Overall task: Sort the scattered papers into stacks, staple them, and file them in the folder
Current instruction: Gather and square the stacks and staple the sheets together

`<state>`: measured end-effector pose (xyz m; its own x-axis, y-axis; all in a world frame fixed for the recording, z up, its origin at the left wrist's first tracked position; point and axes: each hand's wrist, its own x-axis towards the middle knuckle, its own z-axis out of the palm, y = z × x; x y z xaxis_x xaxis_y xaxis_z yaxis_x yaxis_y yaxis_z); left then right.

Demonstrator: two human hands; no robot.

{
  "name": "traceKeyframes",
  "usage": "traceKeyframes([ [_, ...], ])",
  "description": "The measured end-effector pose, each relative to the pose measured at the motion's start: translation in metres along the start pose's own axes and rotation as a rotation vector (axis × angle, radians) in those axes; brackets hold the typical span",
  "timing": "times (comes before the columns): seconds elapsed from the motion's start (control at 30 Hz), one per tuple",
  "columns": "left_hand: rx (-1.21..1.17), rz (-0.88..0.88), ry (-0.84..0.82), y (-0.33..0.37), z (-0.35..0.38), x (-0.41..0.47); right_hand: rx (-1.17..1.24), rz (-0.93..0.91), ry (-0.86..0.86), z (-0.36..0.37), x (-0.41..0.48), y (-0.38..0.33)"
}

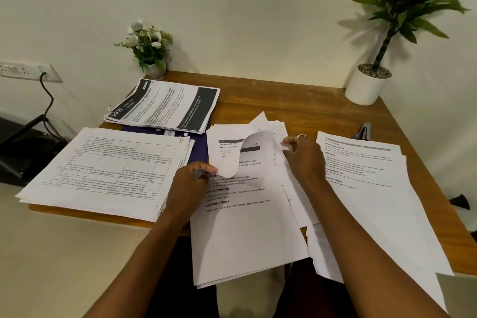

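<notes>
On the wooden desk point(296, 108) lie several paper stacks. A stack of table-printed sheets point(103, 168) sits at the left, a stack with dark banners point(165, 104) at the back left, and a text stack point(374, 188) at the right. In the middle, a loose pile point(245, 227) overhangs the front edge. My left hand point(192, 181) pinches the curled-over corner of the pile's top sheet point(242, 155). My right hand point(304, 160) pinches the sheets' right edge near the top. A dark purple folder point(198, 144) shows under the back-left stacks. A stapler point(364, 131) peeks out behind the right stack.
A small white pot of white flowers point(151, 51) stands at the desk's back left corner, and a tall green plant in a white pot point(369, 82) at the back right. A wall socket with a black cable point(25, 71) is on the left wall. A dark object point(460, 201) lies off the right edge.
</notes>
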<state>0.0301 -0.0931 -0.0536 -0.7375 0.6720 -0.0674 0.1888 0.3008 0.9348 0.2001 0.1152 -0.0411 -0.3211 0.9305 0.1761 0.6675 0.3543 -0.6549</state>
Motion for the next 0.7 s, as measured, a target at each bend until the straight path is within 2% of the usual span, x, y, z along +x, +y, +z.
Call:
traceKeyframes([
  [0.27, 0.017, 0.023, 0.002, 0.001, 0.0, -0.001, -0.035, 0.033, -0.019, 0.006, -0.001, 0.001],
  [0.37, 0.022, 0.021, 0.001, 0.001, 0.0, -0.001, -0.035, 0.017, 0.036, 0.006, -0.004, 0.001],
  [0.47, 0.026, 0.022, 0.007, 0.001, 0.0, -0.001, -0.078, -0.078, 0.082, 0.007, -0.013, -0.005],
  [0.57, 0.013, 0.01, 0.015, 0.001, 0.0, 0.0, -0.084, -0.29, 0.168, 0.01, -0.022, -0.01],
  [0.6, 0.008, 0.007, 0.017, 0.001, 0.0, 0.0, -0.071, -0.317, 0.175, 0.012, -0.023, -0.009],
  [0.7, -0.012, -0.01, 0.014, 0.001, 0.001, 0.0, 0.153, -0.198, 0.058, 0.011, -0.025, -0.006],
])
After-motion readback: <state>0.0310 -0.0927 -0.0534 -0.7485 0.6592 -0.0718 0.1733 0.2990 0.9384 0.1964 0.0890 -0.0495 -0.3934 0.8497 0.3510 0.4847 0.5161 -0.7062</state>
